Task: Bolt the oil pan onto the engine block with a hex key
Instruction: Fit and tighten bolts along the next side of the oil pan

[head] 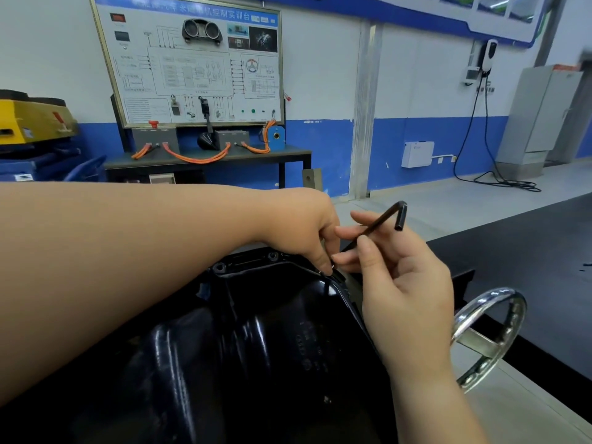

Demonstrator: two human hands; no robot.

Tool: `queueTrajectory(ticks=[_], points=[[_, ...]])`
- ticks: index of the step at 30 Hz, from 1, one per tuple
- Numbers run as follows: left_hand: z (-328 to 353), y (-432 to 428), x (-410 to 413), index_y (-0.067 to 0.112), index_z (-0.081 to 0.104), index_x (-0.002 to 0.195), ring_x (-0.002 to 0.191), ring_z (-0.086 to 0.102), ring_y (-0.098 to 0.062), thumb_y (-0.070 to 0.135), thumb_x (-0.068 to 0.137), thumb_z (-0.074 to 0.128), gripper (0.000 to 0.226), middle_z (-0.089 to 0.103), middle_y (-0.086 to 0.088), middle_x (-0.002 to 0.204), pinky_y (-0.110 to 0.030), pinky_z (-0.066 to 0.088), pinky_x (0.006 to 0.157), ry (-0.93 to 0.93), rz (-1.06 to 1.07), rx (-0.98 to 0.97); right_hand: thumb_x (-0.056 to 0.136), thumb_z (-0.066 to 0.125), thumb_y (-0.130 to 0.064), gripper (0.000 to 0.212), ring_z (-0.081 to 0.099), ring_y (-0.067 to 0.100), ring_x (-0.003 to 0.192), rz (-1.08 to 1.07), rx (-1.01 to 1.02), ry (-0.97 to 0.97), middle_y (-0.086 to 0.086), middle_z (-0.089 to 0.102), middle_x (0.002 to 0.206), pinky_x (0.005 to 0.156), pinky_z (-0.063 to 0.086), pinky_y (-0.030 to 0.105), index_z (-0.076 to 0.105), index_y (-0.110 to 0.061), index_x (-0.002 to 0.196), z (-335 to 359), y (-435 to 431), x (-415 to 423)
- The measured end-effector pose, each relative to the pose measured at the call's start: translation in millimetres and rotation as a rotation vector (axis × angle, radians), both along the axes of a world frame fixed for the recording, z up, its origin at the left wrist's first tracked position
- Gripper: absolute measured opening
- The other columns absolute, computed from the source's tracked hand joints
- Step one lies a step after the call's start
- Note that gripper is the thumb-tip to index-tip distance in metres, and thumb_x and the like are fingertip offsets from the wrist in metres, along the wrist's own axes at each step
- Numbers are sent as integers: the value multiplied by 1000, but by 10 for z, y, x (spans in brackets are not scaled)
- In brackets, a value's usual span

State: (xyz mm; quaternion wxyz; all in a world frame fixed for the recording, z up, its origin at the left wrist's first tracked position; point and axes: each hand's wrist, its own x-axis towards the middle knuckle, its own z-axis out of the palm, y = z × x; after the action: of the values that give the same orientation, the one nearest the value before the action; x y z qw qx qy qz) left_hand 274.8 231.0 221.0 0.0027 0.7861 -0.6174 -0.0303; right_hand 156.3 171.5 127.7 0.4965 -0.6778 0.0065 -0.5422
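Hex key (381, 221): pinched by right hand (407, 290), bend uppermost. Left hand (301, 229): fingers curled at oil pan (256, 331) rim (grip contents hidden).

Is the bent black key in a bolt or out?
Out: the right hand holds the hex key up above the oil pan.

The oil pan (256, 331) is glossy black, with white glints along its ribs. The hex key (381, 221) is matt black. The handwheel (490, 318) is bright chrome silver. The table (528, 251) has a black top. The wall (336, 75) is white above a blue band. The training board (192, 65) is white with thin black line diagrams, a blue header strip bearing white characters, and a brass-coloured frame. Below it the cables (195, 159) are orange. The machine (32, 120) is yellow, the cabinet (541, 113) grey, and the floor (416, 200) pale grey.
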Motion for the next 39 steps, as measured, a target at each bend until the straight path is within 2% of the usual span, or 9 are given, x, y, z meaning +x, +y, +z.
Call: queueTrajectory(ticks=[3, 6, 8, 11, 18, 21, 26, 31, 39], points=[[-6, 1, 17, 43, 52, 59, 59, 48, -7, 33, 77, 72, 29, 58, 3, 68, -11, 37, 57, -33, -9, 0, 84, 56, -15, 26, 69, 7, 70, -7, 45, -11, -11, 73, 81, 68, 54, 17, 69, -37, 88, 8, 16, 16], [-20, 7, 14, 36, 69, 79, 66, 51, -9, 34, 78, 71, 3, 65, -3, 78, -19, 41, 64, -12, 1, 1, 82, 61, -16, 21, 69, 8, 68, -22, 61, -13, -11, 72, 75, 65, 54, 17, 69, -34, 81, 19, 26, 19], [-21, 6, 23, 30, 73, 90, 65, 50, -8, 35, 78, 71, 14, 63, 2, 75, -20, 41, 64, -45, 0, 14, 83, 64, -12, 21, 69, 7, 67, -45, 59, -13, -10, 72, 74, 63, 54, 16, 68, -32, 80, 17, 17, 27], [-16, -12, 28, 36, 65, 76, 58, 47, -3, 37, 77, 72, 7, 55, 10, 66, -10, 34, 53, -71, -6, 19, 84, 66, -10, 20, 68, 7, 65, -79, 58, -9, -8, 70, 72, 63, 53, 17, 63, -29, 76, 2, 4, 48], [-25, -19, 27, 29, 73, 89, 60, 49, -1, 34, 77, 72, 13, 52, 15, 62, -6, 35, 52, -65, -6, 9, 86, 52, -17, 20, 67, 10, 66, -145, 16, -6, -8, 67, 76, 66, 55, 23, 58, -36, 86, -25, 0, 59], [-29, -23, 24, 34, 69, 79, 64, 49, -5, 34, 78, 72, 3, 54, 12, 66, -13, 36, 57, -59, -13, 21, 89, 48, -13, 26, 67, 13, 68, -142, -37, -6, -10, 66, 79, 67, 55, 23, 58, -35, 96, -37, 18, 60], [-8, -4, -6, 39, 51, 58, 59, 49, -6, 32, 79, 71, 30, 50, 9, 60, -19, 40, 59, -66, -29, 28, 89, 46, -9, 25, 68, 12, 68, -137, -64, -10, -11, 67, 79, 66, 55, 22, 55, -32, 90, -58, 28, 51], [-10, 19, 40, 33, 69, 90, 55, 45, 21, 31, 82, 69, 9, 47, 18, 58, 2, 33, 55, -14, -21, 44, 87, 54, -14, 19, 70, 9, 73, -150, -55, -17, -16, 71, 82, 68, 56, 24, 61, -31, 88, -66, 21, 36], [-11, 5, 33, 25, 70, 101, 53, 44, 23, 29, 84, 67, 18, 47, 19, 57, 3, 32, 53, -20, -15, 64, 86, 53, -16, 17, 70, 9, 74, -168, -29, -18, -15, 71, 81, 67, 55, 21, 60, -31, 86, -77, 15, 22]])
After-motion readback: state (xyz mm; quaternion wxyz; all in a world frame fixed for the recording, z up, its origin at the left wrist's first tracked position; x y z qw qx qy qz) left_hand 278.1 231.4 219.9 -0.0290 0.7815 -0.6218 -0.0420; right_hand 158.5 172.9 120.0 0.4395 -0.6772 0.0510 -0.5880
